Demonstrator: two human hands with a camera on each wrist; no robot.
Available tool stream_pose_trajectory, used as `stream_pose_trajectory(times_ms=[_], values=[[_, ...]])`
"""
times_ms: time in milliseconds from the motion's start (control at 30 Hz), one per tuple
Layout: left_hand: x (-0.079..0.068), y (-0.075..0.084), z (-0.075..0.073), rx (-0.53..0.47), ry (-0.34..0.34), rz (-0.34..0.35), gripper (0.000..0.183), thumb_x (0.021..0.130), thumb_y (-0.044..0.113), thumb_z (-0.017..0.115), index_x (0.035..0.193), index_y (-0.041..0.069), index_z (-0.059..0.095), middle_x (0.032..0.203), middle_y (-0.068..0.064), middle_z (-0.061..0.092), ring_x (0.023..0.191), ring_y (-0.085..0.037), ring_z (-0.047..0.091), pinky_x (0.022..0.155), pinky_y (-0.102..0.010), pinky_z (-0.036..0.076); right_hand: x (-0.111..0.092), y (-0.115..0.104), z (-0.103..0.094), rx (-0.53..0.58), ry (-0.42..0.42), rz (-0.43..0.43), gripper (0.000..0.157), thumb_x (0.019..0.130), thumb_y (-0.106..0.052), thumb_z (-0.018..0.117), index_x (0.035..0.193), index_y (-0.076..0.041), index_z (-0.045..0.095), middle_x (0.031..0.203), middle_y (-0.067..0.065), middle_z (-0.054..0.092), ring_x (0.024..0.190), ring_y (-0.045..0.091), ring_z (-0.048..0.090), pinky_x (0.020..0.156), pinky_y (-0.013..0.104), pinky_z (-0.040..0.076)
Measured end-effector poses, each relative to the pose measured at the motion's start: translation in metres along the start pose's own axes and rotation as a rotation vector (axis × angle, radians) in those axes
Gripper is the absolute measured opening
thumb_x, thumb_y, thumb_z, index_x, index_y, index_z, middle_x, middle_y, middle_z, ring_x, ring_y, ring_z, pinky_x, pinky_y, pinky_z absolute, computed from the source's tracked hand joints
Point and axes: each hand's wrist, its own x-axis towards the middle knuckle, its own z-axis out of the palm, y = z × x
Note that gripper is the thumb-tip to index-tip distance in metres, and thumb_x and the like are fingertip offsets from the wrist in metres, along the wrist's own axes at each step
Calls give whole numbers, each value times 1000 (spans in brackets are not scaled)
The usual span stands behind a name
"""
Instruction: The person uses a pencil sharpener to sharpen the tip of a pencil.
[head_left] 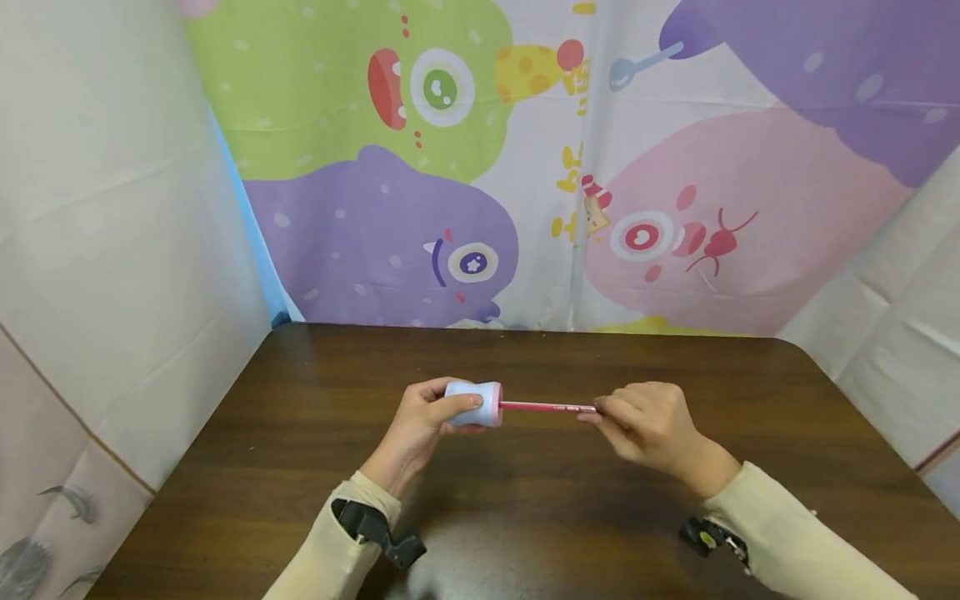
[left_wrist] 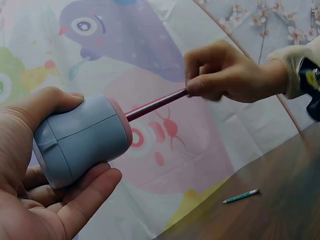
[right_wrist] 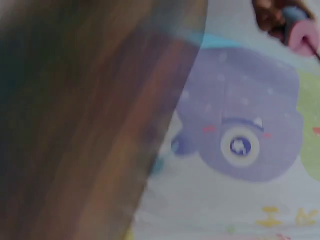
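Observation:
A light blue pencil sharpener (head_left: 467,402) with a pink end is held in my left hand (head_left: 420,421), thumb along its side and fingers beneath, as the left wrist view shows. A pink-red pencil (head_left: 543,407) runs straight into the hole in the pink end. At the pencil's other end, my right hand (head_left: 648,421) pinches it between thumb and fingers. Both hands are above the brown table. In the right wrist view, the sharpener's pink end (right_wrist: 301,39) and part of the left hand show at the upper right corner.
A short green pencil (left_wrist: 241,195) lies on the table, seen in the left wrist view. Behind the brown wooden table (head_left: 525,533) hangs a curtain (head_left: 547,275) with cartoon monsters. White cloth (head_left: 112,208) covers the left side. Black camera mounts sit on both wrists.

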Motion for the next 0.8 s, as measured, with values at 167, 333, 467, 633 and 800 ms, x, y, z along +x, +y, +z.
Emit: stream_pose_trajectory(times_ms=[167, 333, 467, 633, 800], values=[[0, 0, 1, 13, 25, 1, 14, 78, -7, 68, 83, 5, 72, 82, -8, 65, 70, -19, 66, 67, -42, 63, -2, -9, -5, 309, -203, 582, 30, 94, -26, 71, 68, -15, 60, 53, -13, 43, 48, -3, 29, 39, 13, 22], [0, -1, 1, 54, 44, 0, 12, 77, -8, 70, 86, 1, 72, 80, -8, 64, 70, -19, 64, 67, -42, 63, 8, -8, -14, 677, -468, 1222, 32, 90, -16, 73, 67, -5, 54, 54, -8, 32, 47, 4, 24, 41, 21, 18], [-2, -2, 2, 154, 41, 1, 17, 75, -5, 74, 92, -7, 71, 79, -5, 65, 70, -15, 63, 65, -35, 62, 5, 0, -18, 1113, -636, 1627, 33, 99, -20, 58, 72, -2, 52, 50, -8, 27, 41, 5, 19, 39, 20, 15], [-4, 0, 1, 195, 20, 0, 20, 75, -5, 74, 94, -10, 70, 78, -4, 66, 70, -13, 62, 66, -34, 61, 3, 6, -23, 1361, -884, 1757, 37, 104, -30, 45, 74, -11, 50, 49, -10, 23, 40, 2, 17, 38, 18, 13], [-4, 3, 1, 173, 4, 25, 20, 76, -5, 73, 95, -11, 69, 78, -5, 66, 69, -14, 63, 66, -37, 62, 8, 1, -28, 1138, -817, 1582, 34, 103, -32, 53, 83, -5, 57, 53, -7, 26, 43, 6, 19, 41, 22, 16]])
